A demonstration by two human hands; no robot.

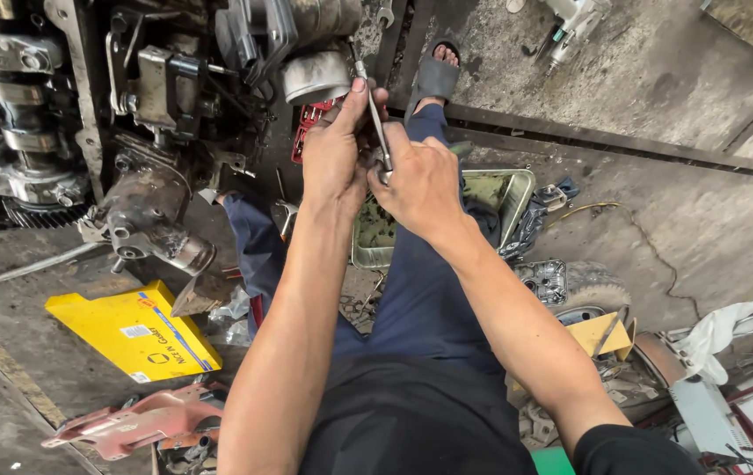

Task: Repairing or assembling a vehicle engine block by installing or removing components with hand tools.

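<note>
Both my hands meet in front of a greasy engine block (156, 97) at the upper left. My left hand (337, 149) grips the upper part of a slim metal tool (374, 114), thumb stretched up along its shaft near a round metal housing (315, 77). My right hand (420, 180) is closed around the tool's lower end. The tool's tip points up toward the engine. Below my hands lie my legs in dark blue trousers (416, 299), with one sandalled foot (433, 77) on the concrete.
A metal tray (517, 189) with dirty liquid sits under my right hand. A yellow box (134, 330) and a pink metal bracket (134, 427) lie at the lower left. A red crate (306, 123), rags, small parts and tools litter the concrete floor to the right.
</note>
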